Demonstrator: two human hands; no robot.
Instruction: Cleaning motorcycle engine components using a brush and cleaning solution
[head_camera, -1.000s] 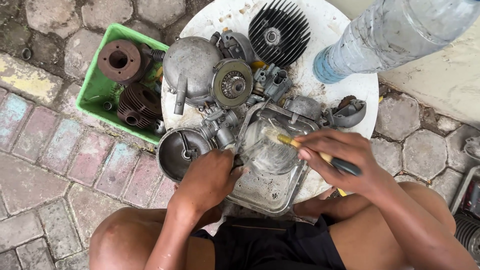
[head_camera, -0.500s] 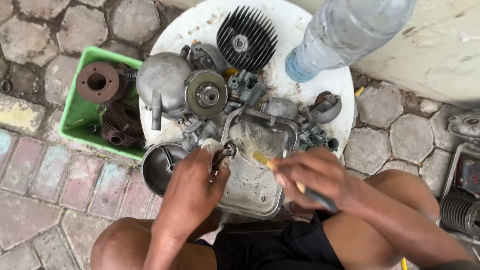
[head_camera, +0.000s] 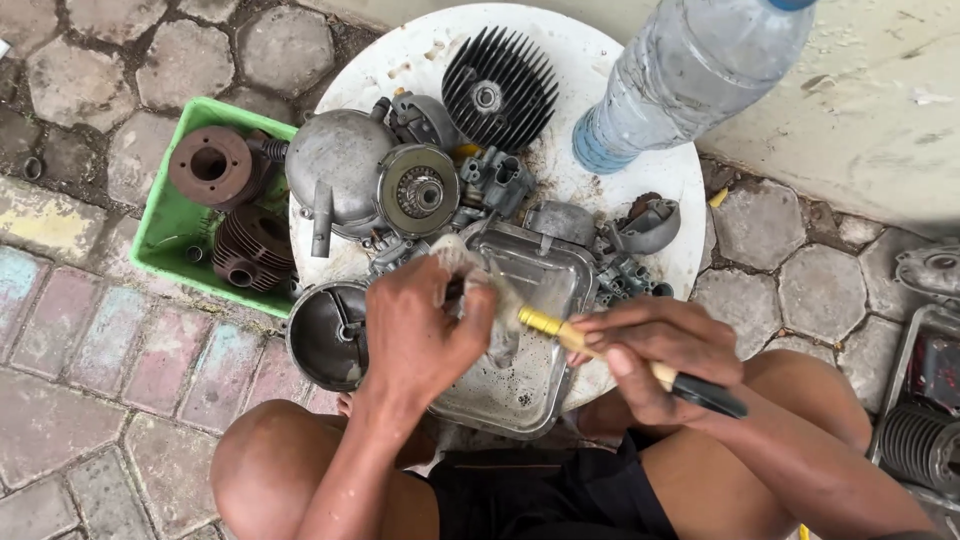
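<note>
My left hand (head_camera: 425, 330) grips a small grimy engine part (head_camera: 462, 262) and holds it over a square metal pan (head_camera: 540, 345) on a round white table (head_camera: 600, 195). My right hand (head_camera: 655, 355) holds a brush with a yellow ferrule and black handle (head_camera: 585, 345), its bristles against the part in my left hand. The pan's inside is wet and dirty. My knees frame the pan from below.
On the table lie a black finned cylinder head (head_camera: 498, 88), a grey domed cover (head_camera: 338, 180), a round flywheel piece (head_camera: 418, 190), a carburettor (head_camera: 497, 178) and a round cup (head_camera: 328, 335). A clear water bottle (head_camera: 680, 85) stands at the back right. A green tray (head_camera: 160, 230) holds rusty cylinders.
My left hand has lifted the small part higher over the pan. The brush in my right hand has shifted left onto it. The camera view has drifted a little.
</note>
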